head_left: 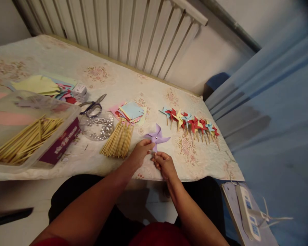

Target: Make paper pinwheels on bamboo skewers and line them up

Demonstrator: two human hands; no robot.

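Note:
A purple paper pinwheel [157, 137] with a shiny pin at its centre is held just above the front edge of the table [149, 85]. My left hand [141, 152] pinches its lower left blade. My right hand [164, 164] grips the thin stick below it, mostly hidden in the fingers. A loose pile of wooden sticks [118, 140] lies just left of my left hand. A row of finished pinwheels [192, 123] in red, blue and yellow lies to the right.
A clear dish of shiny pins [97, 127], scissors [92, 106] and a stack of coloured paper squares [130, 112] sit behind the sticks. A clear plastic box [66, 118] holding more sticks stands at left. A power strip [246, 212] lies at lower right.

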